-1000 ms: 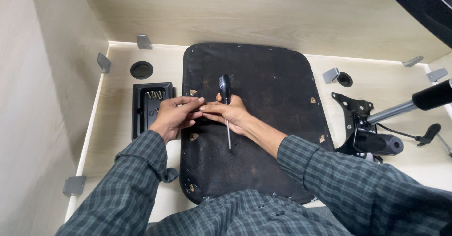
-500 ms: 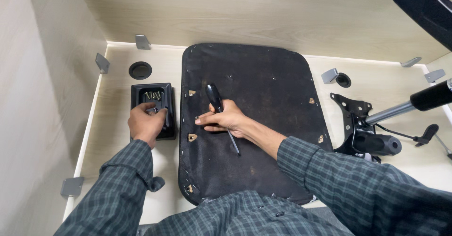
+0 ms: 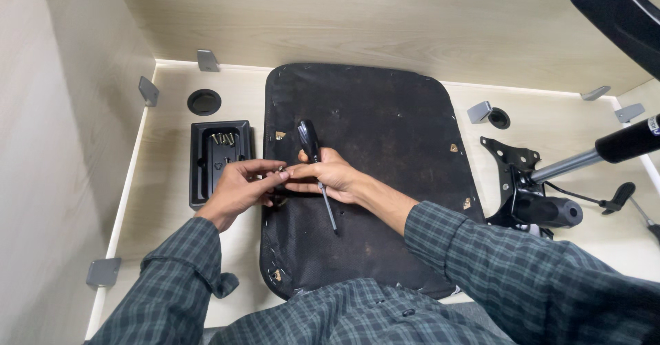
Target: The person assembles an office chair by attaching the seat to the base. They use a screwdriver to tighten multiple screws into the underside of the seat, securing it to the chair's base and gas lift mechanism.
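Seat pan (image 3: 371,180) of an office chair, largest thing here: laid upside down and flat on the pale wooden desk (image 3: 172,249), probably so that its underside faces up within easy reach. Black fabric cover, stapled along the rim, dusty and scuffed, with small brass-coloured mounting points near its edges.

At 3 o'clock from the seat pan, black tilt mechanism (image 3: 522,193) with its gas-lift column, lying on its side, apart from the pan and touched by neither hand.

At 9 o'clock, just beside the pan's edge, black plastic tray (image 3: 205,180); several screws (image 3: 223,138) gathered in its far compartment, seemingly kept there to stop them rolling away and close to the left hand.

Over the pan's 9 o'clock edge, both hands together, fingertips touching. Right hand (image 3: 337,178) lying across a screwdriver (image 3: 311,142), closed loosely on it: black handle pointing to 12 o'clock, thin shaft running out from under the palm toward 5 o'clock, apparently parked in the grip while the fingertips do finer work. Left hand (image 3: 240,187) pinched at thumb and forefinger on what looks like a single small screw (image 3: 280,169), right at the meeting point of the two hands; too small to make out head or thread.
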